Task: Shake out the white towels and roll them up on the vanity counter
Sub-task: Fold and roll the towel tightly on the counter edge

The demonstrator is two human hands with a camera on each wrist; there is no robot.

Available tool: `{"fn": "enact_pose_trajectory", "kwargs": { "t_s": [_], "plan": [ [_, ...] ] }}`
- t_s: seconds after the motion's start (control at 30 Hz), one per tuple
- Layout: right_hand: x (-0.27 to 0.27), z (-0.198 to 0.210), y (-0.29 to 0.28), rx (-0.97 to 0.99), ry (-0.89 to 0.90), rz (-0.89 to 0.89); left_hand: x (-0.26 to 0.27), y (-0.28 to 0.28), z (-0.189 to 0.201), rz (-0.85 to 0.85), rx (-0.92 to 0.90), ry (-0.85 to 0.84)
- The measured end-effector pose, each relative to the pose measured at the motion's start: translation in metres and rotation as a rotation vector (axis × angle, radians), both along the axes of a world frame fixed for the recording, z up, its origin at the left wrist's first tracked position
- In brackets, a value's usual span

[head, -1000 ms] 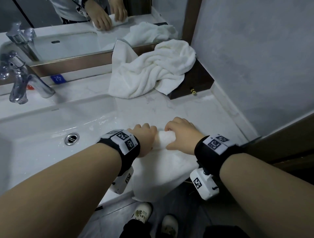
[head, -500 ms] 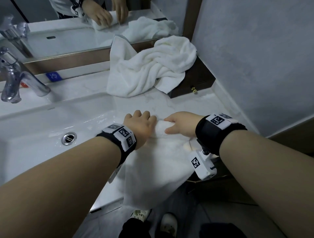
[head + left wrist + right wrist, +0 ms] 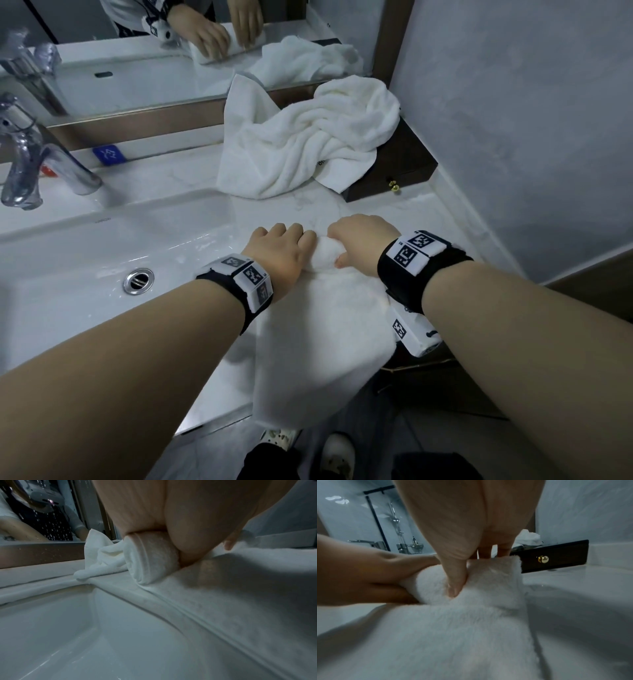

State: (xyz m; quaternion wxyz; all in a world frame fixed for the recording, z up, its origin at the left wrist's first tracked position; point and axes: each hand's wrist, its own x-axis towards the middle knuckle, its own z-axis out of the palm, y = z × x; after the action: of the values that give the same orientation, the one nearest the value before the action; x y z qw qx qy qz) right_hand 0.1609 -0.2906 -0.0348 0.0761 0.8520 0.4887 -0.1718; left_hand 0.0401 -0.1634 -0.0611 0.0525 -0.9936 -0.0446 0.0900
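Towel roll (image 3: 323,255), gripped by curled fingers of left hand (image 3: 281,253) and right hand (image 3: 359,245), should be kept tight and even.

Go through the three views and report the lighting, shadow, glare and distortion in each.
Head view: dim, cool light; straight edges of the counter bow from the wide lens; wet glare in the sink. Left wrist view: left hand fills the top, soft and close; its shadow darkens the towel. Right wrist view: towel nap nearest the lens blurs; brass knob glints.
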Motion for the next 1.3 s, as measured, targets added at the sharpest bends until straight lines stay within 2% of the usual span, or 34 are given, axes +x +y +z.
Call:
{"fn": "enact_pose_trajectory", "kwargs": {
  "t_s": [0.1,0.23,0.33,0.47,0.6,0.67,0.73,0.83,0.9,1.0,1.1,1.17,1.3],
  "plan": [
    [-0.002,-0.002,-0.001,0.024,-0.072,0.034,0.000,0.007,0.000,-0.022,-0.059,0.046],
    [-0.009,-0.008,-0.005,0.081,-0.175,0.079,0.000,0.010,0.006,0.029,-0.268,0.145],
    [-0.014,-0.013,-0.010,0.116,-0.233,0.102,0.004,0.013,0.015,0.047,-0.351,0.252],
    [-0.020,-0.017,-0.015,0.127,-0.231,0.087,0.011,0.012,0.025,0.114,-0.368,0.318],
    [-0.028,-0.022,-0.018,0.162,-0.217,0.040,0.010,0.011,0.028,0.180,-0.487,0.307],
    [-0.031,-0.024,-0.022,0.191,-0.208,0.008,0.010,0.003,0.026,0.193,-0.402,0.306],
    [-0.033,-0.025,-0.024,0.211,-0.201,-0.024,0.007,-0.009,0.020,0.203,-0.185,0.314],
    [-0.035,-0.024,-0.027,0.240,-0.163,-0.084,-0.002,-0.023,0.013,0.158,0.004,0.213],
    [-0.035,-0.020,-0.028,0.241,-0.102,-0.122,-0.010,-0.026,0.010,0.125,0.014,0.128],
    [-0.035,-0.005,-0.029,0.249,0.080,-0.208,-0.016,-0.026,0.004,0.079,0.007,0.018],
    [-0.031,0.011,-0.028,0.164,0.258,-0.296,-0.020,-0.026,0.000,0.026,-0.009,-0.054],
    [-0.023,0.018,-0.027,0.127,0.310,-0.304,-0.024,-0.025,-0.001,-0.009,-0.014,-0.060],
    [-0.016,0.024,-0.021,0.129,0.305,-0.251,-0.031,-0.030,0.000,-0.042,-0.009,-0.041]
  ]
}}
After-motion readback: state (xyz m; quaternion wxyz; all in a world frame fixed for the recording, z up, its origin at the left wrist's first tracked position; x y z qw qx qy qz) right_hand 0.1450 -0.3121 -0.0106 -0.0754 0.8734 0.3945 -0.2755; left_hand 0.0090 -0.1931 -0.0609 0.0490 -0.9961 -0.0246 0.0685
